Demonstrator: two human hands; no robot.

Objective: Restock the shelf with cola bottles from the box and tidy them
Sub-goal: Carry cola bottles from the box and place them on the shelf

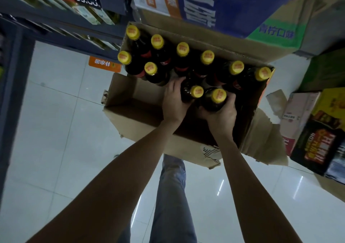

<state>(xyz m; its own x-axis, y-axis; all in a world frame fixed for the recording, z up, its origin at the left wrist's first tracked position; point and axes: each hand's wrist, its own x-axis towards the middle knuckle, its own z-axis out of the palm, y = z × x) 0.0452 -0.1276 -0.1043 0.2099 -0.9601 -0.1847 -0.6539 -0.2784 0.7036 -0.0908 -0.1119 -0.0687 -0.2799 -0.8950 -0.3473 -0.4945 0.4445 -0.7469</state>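
Note:
An open cardboard box (134, 110) sits on the floor below me, holding several dark cola bottles with yellow caps. My left hand (173, 100) grips the body of one bottle (196, 91) near the box's middle. Beside it, my right hand (222, 114) wraps around a second bottle (217, 96). Both held bottles stand upright inside the box, a little nearer to me than the rest. Several more bottles (183, 49) stand in rows along the box's far side. The near left part of the box holds no bottles.
Dark shelving (61, 26) with price tags and pale bottles runs along the upper left. Large cartons (224, 5) are stacked behind the box, and more printed boxes (317, 130) stand at the right. Glossy white floor tiles (56, 130) lie to the left; my leg (171, 196) is below.

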